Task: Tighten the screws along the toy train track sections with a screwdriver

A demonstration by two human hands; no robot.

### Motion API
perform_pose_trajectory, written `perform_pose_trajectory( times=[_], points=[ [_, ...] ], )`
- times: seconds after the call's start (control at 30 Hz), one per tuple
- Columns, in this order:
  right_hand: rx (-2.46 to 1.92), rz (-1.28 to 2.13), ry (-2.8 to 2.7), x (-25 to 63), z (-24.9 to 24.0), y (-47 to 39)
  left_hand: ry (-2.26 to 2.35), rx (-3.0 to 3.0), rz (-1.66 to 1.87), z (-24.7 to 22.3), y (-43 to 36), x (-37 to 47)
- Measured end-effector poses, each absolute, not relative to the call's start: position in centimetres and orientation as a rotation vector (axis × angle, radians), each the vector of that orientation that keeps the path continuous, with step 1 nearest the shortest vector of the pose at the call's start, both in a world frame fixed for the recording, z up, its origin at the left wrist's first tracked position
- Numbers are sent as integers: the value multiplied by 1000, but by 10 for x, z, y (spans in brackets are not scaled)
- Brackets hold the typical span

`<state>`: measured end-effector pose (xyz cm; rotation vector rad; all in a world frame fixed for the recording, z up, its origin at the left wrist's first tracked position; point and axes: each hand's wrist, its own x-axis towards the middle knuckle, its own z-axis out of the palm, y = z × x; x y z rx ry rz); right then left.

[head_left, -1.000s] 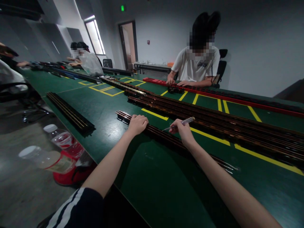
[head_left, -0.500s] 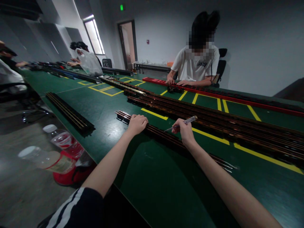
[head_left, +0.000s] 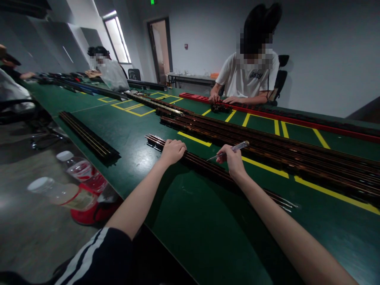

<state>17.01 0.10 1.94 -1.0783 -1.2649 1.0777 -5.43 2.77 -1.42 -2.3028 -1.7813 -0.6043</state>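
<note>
A long dark strip with thin copper-coloured bars [head_left: 196,162] lies slantwise across the green table in front of me. My left hand [head_left: 173,151] rests over its far part, fingers curled round the edge. In my right hand [head_left: 232,158] is a slim screwdriver [head_left: 241,145] with a clear handle, held like a pen. Its thin shaft slants down to the left, and the tip is at the strip's bars. Whether the tip touches a screw is too small to tell. My right forearm covers part of the strip's near end.
Beyond the strip lies a long row of similar strips [head_left: 267,146]. Another bar strip [head_left: 87,134] lies by the left table edge, above bottles [head_left: 83,168]. Yellow tape [head_left: 264,167] marks the green table [head_left: 190,221]. A co-worker [head_left: 246,77] sits opposite behind a red rail [head_left: 299,117].
The view has tipped slightly downward, so the background sits higher. Both hands keep nearly the same places on the strip, and the screwdriver stays in my right hand.
</note>
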Motion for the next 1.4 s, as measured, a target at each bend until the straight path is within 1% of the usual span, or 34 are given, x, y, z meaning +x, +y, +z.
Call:
perform_pose_trajectory(
  times=[0.6, 0.87, 1.07, 1.2, 1.4],
  points=[
    [-1063, 1079, -1266, 170, 20, 2, -1769, -2329, -596, -11, 26, -55],
    [-1076, 1076, -1261, 170, 20, 1, -1625, -2401, -613, -8, 14, -39],
    [-1077, 1075, -1248, 169, 20, 1, -1510, -2458, -519, -9, 4, -9],
    [-1045, 1083, -1243, 169, 18, 4, -1530, -2413, -456, -8, 5, -8],
    [-1106, 1165, -1283, 171, 20, 7, -1506, -2358, -467, -12, 11, -15]
  ],
)
